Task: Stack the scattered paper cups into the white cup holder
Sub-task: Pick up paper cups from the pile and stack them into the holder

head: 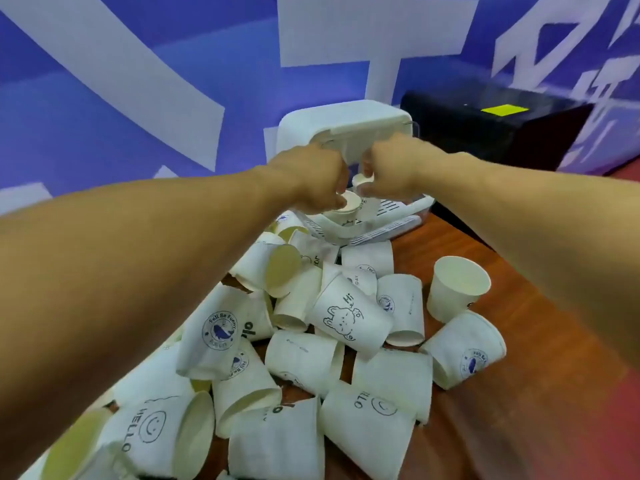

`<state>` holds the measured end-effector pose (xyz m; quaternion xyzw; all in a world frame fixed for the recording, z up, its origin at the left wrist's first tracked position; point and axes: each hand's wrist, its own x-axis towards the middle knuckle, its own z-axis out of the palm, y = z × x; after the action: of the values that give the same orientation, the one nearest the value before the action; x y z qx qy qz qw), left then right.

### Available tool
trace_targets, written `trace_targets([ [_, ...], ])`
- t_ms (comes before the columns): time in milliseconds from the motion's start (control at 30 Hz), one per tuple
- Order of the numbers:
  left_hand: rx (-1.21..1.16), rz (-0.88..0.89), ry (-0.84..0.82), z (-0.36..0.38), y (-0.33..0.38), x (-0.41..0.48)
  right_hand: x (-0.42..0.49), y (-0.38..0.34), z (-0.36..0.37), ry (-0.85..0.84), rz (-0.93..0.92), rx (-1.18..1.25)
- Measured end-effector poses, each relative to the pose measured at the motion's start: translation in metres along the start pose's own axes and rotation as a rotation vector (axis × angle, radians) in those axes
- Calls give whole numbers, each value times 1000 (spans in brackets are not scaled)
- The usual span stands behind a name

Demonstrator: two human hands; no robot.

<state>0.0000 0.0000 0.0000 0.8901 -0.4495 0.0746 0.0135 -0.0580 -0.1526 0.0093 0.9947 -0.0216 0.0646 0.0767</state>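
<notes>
Left hand: the left hand (311, 181) reaches to the front of the holder, its fingers curled down and pinching the rim of the left cup (347, 206), which stands mouth up.
Right hand: the right hand (391, 171) is just beside the left, almost touching it. Its thumb and fingers are curled round the top of the right cup (367, 206). The blur hides how firm the hold is.
Held cups: they sit side by side, touching or nearly so, over the holder's slotted base.
Holder: the white cup holder (346, 123) stands at the far edge of the table (526, 403), its lid above the hands and its slotted tray below them.
Loose cups: the pile of paper cups (304, 362) spreads from the holder's foot towards me, most of them on their sides and lying on one another.
Pile details: the bear cup (349, 317) lies on top mid-pile, the whale-badge cup (216, 336) is to its left, and the HELLO cup (149, 427) is nearest.
Standing cup: one upright cup (457, 289) stands at the right edge of the pile, mouth up.
Behind: a black box (495, 140) with a yellow-green label (504, 109) sits to the right of the holder, in front of the blue wall (104, 116) with its white shapes.
</notes>
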Motion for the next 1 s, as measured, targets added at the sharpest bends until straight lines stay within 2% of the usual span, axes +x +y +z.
trace_targets([
  [300, 34, -19, -39, 51, -4, 25, 33, 11, 49, 13, 114, 78],
  [600, 10, -21, -17, 67, -14, 41, 48, 11, 69, -125, 92, 22],
  [833, 171, 27, 18, 73, -11, 41, 54, 13, 76, -81, 116, 0],
  [1000, 180, 32, 46, 71, -10, 38, 50, 17, 84, -9, 125, -43],
])
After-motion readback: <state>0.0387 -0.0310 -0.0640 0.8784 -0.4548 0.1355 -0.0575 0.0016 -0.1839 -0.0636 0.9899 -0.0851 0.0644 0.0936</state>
